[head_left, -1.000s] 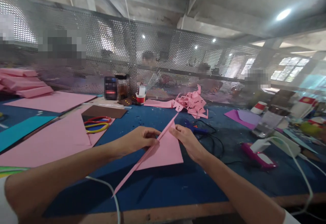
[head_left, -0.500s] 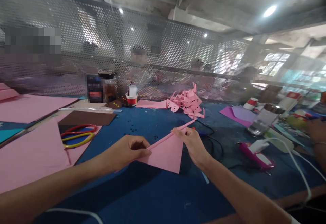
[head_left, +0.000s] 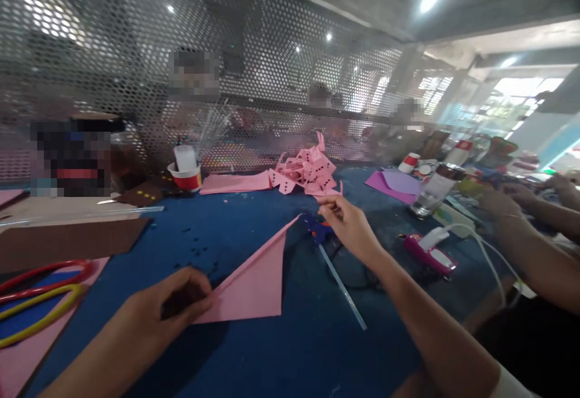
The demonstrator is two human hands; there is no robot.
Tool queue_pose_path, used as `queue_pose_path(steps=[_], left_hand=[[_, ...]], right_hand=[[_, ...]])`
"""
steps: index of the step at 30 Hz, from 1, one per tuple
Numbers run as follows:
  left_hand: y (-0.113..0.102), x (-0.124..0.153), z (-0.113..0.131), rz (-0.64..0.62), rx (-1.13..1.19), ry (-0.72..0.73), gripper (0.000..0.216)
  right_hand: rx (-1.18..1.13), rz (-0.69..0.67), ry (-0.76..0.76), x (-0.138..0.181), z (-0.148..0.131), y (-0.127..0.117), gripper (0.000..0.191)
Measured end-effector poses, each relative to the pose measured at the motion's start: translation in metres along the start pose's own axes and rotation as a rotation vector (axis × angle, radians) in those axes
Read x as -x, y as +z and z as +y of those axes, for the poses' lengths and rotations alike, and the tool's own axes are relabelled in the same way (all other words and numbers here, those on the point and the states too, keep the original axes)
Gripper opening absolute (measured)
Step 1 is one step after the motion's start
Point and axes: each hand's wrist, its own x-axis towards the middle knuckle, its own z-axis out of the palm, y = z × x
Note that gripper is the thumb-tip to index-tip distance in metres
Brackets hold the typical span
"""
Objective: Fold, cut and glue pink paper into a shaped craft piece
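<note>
Hands work well apart in the head view. Left hand [head_left: 167,310] is low and near, its thumb and fingers pinched shut on the left corner of the pink paper triangle [head_left: 254,283]. That sheet is flat, plain and matt, with 1 long straight edge rising to a sharp tip at the upper right; it lies on the blue table [head_left: 254,356] just in front of the person. Right hand [head_left: 351,229] is raised above the table beyond the tip, its fingertips drawn together; I cannot tell whether they grip anything. Under it lie a blue glue gun [head_left: 317,229] and a thin pale stick [head_left: 343,287]. Farther back sits a pile of pink scraps [head_left: 308,171] with black dots, and a red and white cup [head_left: 185,176].
</note>
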Motion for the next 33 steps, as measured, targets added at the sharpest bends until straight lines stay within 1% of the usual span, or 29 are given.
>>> queue_pose_path(steps=[2,4,6,7,9,13,15,17,19,22,25,27,31,33], left_hand=[[-0.001,0.0,-0.003,-0.004,-0.039,0.016,0.038],[0.001,0.001,-0.002,0.062,-0.059,0.018,0.034],[0.004,0.003,0.0,0.111,-0.065,0.014,0.032],[0.006,0.005,0.0,0.118,-0.062,0.007,0.032],[0.009,0.009,0.0,0.118,-0.059,-0.015,0.032],[0.013,0.019,-0.001,0.1,-0.111,-0.066,0.031],[0.013,0.024,0.001,0.061,-0.139,-0.092,0.031],[0.012,0.028,0.003,-0.021,-0.159,-0.121,0.033],[0.011,0.031,0.005,0.009,-0.187,-0.112,0.034],[0.012,0.034,0.005,0.052,-0.144,-0.083,0.031],[0.013,0.035,0.001,0.059,-0.106,-0.09,0.031],[0.013,0.035,0.0,0.05,-0.088,-0.091,0.029],[0.012,0.035,0.001,0.06,-0.102,-0.069,0.023],[0.011,0.036,0.004,0.057,-0.133,-0.045,0.022]], right_hand=[[0.276,-0.008,-0.042,0.0,0.012,-0.013,0.026],[0.498,-0.143,-0.086,0.005,0.019,-0.021,0.033],[0.659,-0.31,-0.111,0.012,0.022,-0.022,0.039],[0.722,-0.365,-0.115,0.015,0.022,-0.021,0.042],[0.827,-0.388,-0.12,0.018,0.022,-0.017,0.043],[0.932,-0.351,-0.172,0.018,0.027,-0.008,0.047],[0.953,-0.334,-0.206,0.018,0.031,-0.005,0.052],[0.963,-0.293,-0.232,0.02,0.033,-0.004,0.052],[0.956,-0.216,-0.235,0.022,0.031,-0.004,0.048],[0.886,-0.08,-0.211,0.023,0.022,-0.009,0.045],[0.787,-0.016,-0.187,0.024,0.015,-0.016,0.045],[0.716,0.043,-0.214,0.023,0.015,-0.019,0.044],[0.651,0.186,-0.266,0.02,0.016,-0.023,0.034],[0.543,0.214,-0.215,0.02,0.014,-0.022,0.033]])
